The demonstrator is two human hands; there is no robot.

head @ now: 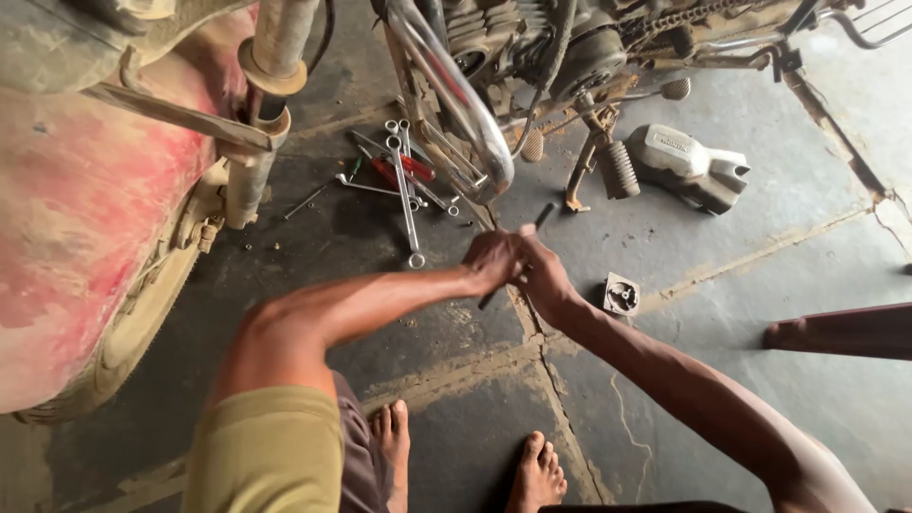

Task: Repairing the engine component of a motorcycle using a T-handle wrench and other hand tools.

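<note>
Hands point(521, 266) clasped on dark rod point(543, 216), wrenches point(407, 180) beyond

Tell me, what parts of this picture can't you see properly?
- Head view: the thin dark tool is mostly covered by the left hand and right hand.
- The motorcycle engine is cut off by the top edge.
- The spanners on the floor overlap; their sizes are too small to tell.
</note>
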